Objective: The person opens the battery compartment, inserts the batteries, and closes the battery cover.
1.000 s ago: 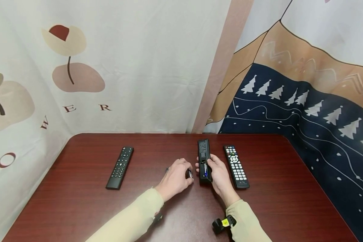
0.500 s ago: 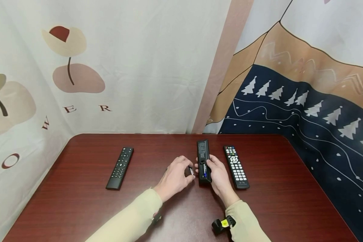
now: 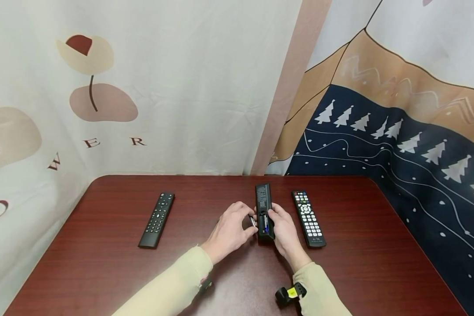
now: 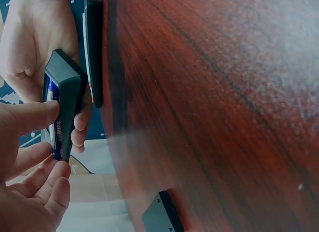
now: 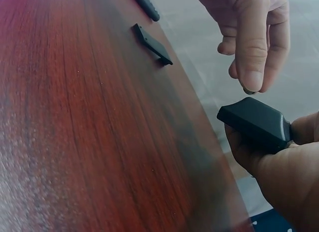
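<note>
My right hand (image 3: 286,232) grips a black remote control (image 3: 263,197) with its back turned up and its battery compartment open. A blue battery (image 3: 266,224) lies in that compartment. Just left of the remote, my left hand (image 3: 230,228) pinches another battery (image 3: 253,221) between thumb and fingers. In the left wrist view the thumb and fingertips are close beside the remote (image 4: 72,87); whether they touch it I cannot tell. The right wrist view has the left hand (image 5: 254,42) just above the remote (image 5: 256,123), its battery mostly hidden.
A small black battery cover (image 5: 152,44) lies on the table, hidden behind the left hand in the head view. One remote (image 3: 156,220) lies at the left, another with white buttons (image 3: 309,218) at the right. Curtains hang behind the reddish-brown table (image 3: 102,263).
My left hand has moved slightly right with its battery, closer to the remote. The right hand and remote have shifted a little left.
</note>
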Demonstrator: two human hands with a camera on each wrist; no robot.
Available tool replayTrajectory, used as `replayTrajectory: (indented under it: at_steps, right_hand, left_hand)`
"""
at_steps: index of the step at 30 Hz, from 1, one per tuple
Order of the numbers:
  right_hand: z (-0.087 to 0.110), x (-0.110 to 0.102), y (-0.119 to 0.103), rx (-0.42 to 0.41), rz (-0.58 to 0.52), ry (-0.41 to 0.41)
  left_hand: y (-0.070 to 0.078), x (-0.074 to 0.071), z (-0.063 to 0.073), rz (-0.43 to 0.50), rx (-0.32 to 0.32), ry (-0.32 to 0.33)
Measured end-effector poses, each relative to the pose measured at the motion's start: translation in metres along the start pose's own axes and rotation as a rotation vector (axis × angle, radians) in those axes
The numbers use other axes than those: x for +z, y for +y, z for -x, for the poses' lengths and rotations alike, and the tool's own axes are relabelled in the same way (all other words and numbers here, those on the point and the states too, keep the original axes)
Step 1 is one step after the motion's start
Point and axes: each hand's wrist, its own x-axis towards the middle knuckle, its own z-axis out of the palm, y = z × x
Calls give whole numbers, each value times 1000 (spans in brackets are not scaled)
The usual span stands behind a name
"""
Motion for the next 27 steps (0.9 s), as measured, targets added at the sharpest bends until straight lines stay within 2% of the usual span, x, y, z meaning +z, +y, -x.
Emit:
replayTrajectory:
  at_steps: [8, 19, 27]
  right_hand:
    - [0, 2, 1, 11, 18, 6]
    - [0, 5, 1, 5, -8, 9]
    - [1, 8, 2, 1, -27, 1]
  left_hand:
    - [4, 0, -1, 7, -13, -2]
    - [6, 1, -2, 10, 10, 30]
    - [7, 2, -3, 28, 23, 27]
